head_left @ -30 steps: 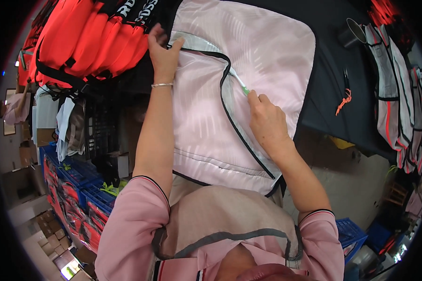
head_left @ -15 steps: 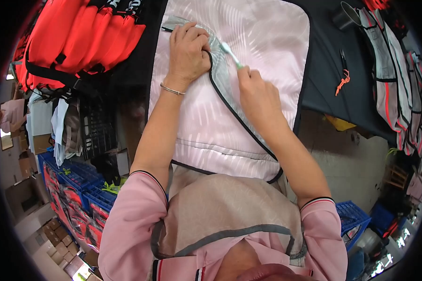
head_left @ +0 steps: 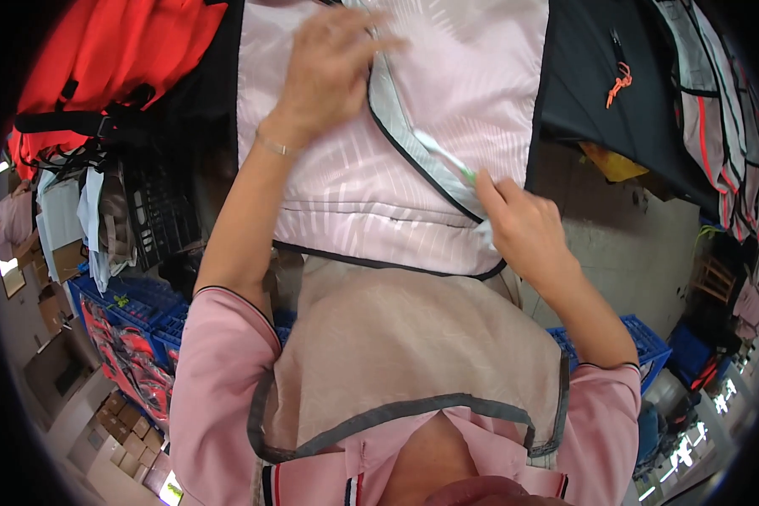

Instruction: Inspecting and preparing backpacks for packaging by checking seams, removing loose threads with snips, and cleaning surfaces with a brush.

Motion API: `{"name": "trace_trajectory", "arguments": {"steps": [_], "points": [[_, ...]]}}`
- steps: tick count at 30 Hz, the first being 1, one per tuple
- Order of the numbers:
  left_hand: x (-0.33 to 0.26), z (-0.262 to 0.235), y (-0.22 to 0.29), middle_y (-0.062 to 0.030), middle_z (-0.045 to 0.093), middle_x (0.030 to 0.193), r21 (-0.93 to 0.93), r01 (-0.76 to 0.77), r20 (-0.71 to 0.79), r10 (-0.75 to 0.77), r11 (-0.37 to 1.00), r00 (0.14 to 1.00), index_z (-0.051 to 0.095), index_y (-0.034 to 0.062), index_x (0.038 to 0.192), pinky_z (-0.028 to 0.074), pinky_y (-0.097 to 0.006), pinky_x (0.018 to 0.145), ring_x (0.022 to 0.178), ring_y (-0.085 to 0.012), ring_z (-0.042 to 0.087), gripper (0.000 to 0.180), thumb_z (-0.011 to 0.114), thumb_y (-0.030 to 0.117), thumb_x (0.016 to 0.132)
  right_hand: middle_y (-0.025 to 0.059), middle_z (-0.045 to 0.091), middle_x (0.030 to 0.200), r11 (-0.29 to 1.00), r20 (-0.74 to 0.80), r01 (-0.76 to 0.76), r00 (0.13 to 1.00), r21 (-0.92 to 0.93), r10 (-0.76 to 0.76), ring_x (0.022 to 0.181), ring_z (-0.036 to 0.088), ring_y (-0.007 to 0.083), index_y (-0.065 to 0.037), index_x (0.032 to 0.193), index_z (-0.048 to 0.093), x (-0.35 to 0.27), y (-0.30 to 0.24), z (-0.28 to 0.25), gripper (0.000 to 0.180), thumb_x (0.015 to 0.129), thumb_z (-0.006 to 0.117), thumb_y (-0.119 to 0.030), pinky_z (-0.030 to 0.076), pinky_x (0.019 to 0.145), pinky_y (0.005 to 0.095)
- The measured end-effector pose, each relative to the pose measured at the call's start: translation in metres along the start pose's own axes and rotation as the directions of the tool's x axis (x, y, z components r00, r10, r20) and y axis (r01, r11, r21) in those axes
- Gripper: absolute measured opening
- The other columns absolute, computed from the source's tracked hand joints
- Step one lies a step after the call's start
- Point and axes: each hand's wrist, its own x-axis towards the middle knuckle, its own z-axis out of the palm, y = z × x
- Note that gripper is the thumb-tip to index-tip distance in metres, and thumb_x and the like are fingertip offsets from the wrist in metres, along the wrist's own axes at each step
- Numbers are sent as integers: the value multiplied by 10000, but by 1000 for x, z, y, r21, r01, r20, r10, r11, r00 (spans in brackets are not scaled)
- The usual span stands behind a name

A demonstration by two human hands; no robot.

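Note:
A pale pink, shiny fabric piece (head_left: 312,177) with black edge binding lies before me. A black-trimmed slanting edge crosses it, with a grey-green strip (head_left: 385,88) showing beside it. My right hand (head_left: 527,223) is closed around a white and green toothbrush (head_left: 444,154), its head over the strip. Something pale and bluish shows under that hand; I cannot make out what it is. My left hand (head_left: 333,72), blurred by motion and wearing a bracelet, is over the fabric's upper left part with fingers apart; nothing shows in it.
Bright red items with black straps (head_left: 118,67) are at the left. On the dark table surface (head_left: 578,93) lies a small black tool with an orange cord (head_left: 620,80). Grey pieces with red trim (head_left: 708,126) hang at the right. Blue crates (head_left: 641,341) stand lower down.
My left hand has lifted off the strip and its fingers have spread. The right hand with the toothbrush has moved down and to the right. The view has shifted, and the fabric sits higher.

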Motion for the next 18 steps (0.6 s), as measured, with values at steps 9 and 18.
{"name": "trace_trajectory", "arguments": {"steps": [9, 18], "points": [[-53, 4, 48, -5, 562, 741, -269, -59, 198, 115, 961, 973, 588, 122, 689, 442, -408, 1015, 833, -184, 582, 152, 662, 7, 623, 68, 565, 801, 981, 26, 176, 984, -81, -175, 716, 658, 220, -43, 1112, 577, 12, 26, -13, 348, 765, 594, -45, 518, 531, 356], [-72, 8, 46, -18, 562, 703, -337, 2, 199, 69, 942, 978, 609, 103, 689, 424, -433, 1020, 788, -207, 588, 183, 621, -40, 575, 63, 545, 833, 981, 199, 157, 971, -112, -132, 704, 635, 208, -50, 1219, 569, -35, 46, -28, 492, 730, 600, -16, 496, 529, 335]]}}
